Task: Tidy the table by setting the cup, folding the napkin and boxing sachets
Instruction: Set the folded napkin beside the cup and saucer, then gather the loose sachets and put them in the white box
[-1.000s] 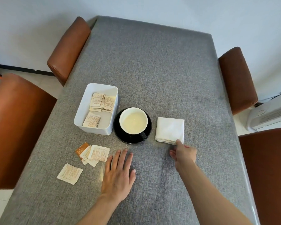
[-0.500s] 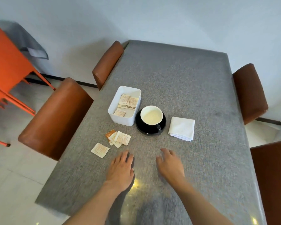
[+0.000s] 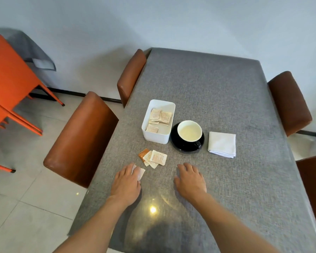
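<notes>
The left hand (image 3: 125, 181) pinched a thin, light, floppy white paper sachet (image 3: 140, 172) by its near edge, while the right hand (image 3: 189, 179) rested spread flat on the grey cloth-covered table (image 3: 217, 92).

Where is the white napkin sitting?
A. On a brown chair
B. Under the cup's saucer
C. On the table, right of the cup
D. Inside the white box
C: the folded napkin lies flat on the table, just right of the cup and its black saucer, apart from them.
</notes>
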